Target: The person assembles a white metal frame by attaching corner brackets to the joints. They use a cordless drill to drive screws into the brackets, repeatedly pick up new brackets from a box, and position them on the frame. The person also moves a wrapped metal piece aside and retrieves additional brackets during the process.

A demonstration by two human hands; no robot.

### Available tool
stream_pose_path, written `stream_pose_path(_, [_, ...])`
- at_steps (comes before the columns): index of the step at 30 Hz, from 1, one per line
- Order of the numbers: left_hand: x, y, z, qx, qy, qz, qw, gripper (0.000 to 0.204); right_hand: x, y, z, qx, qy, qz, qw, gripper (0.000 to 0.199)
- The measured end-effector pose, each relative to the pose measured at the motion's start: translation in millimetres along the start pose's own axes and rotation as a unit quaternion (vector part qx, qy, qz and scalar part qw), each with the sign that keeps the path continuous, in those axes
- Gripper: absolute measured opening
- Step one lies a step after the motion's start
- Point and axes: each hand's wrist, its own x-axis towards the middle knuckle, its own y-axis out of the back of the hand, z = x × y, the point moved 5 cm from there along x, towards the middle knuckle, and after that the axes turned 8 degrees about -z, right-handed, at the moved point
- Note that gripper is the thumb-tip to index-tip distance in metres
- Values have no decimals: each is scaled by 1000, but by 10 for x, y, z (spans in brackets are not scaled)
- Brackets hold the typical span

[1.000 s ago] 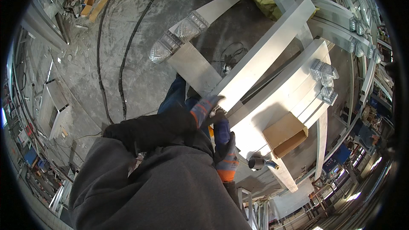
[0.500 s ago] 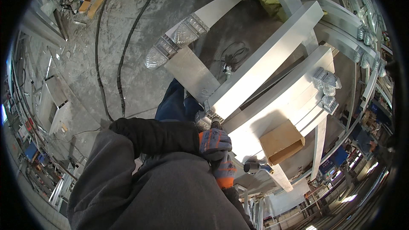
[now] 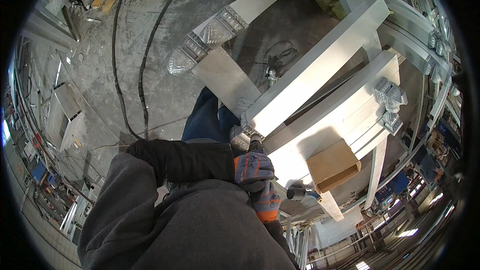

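Observation:
My left hand (image 3: 254, 167), in a grey glove with orange marks, is wrapped over the body of a drill-like power tool (image 3: 256, 145). Just below it, my right hand (image 3: 266, 202) in a matching glove is closed around the tool's rear part; the gloves hide most of the tool. Its dark, round nose points at the silvery ornamented cap (image 3: 246, 129) on the near end of a long white beam (image 3: 315, 67). Nose and cap seem to meet, though contact cannot be made out. A flat grey bar (image 3: 227, 80) joins the beam near that cap.
More white beams (image 3: 330, 115) lie to the right, carrying an open cardboard box (image 3: 332, 166). Beside it is a black and blue cylindrical tool (image 3: 297, 193). Another ornamented post (image 3: 222, 25) lies ahead. Two black cables (image 3: 143, 70) cross the floor at left.
The view has shifted slightly, and the beams sit a little further right in it. Both hands keep their hold on the tool, whose nose shows somewhat more.

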Motion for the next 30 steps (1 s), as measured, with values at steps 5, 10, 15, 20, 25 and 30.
stream_pose_path(5, [37,-87,-75,-55,-21,46,997,43,10,47,58,0,17,2,1000,48])
stream_pose_path(10, [225,-107,30,35,30,-7,999,38,-62,160,123,50,-25,9,998,49])
stream_pose_path(15, [338,-228,53,-63,69,-47,995,37,-151,203,152,33,48,69,996,53])
stream_pose_path(20, [268,-293,52,12,80,-60,995,36,-169,52,326,122,11,41,992,58])
stream_pose_path(25, [313,-224,89,47,100,-54,992,37,-140,50,308,102,2,34,994,60])
stream_pose_path(30, [292,-27,71,-134,147,6,980,49,-12,127,220,210,1,38,977,70])
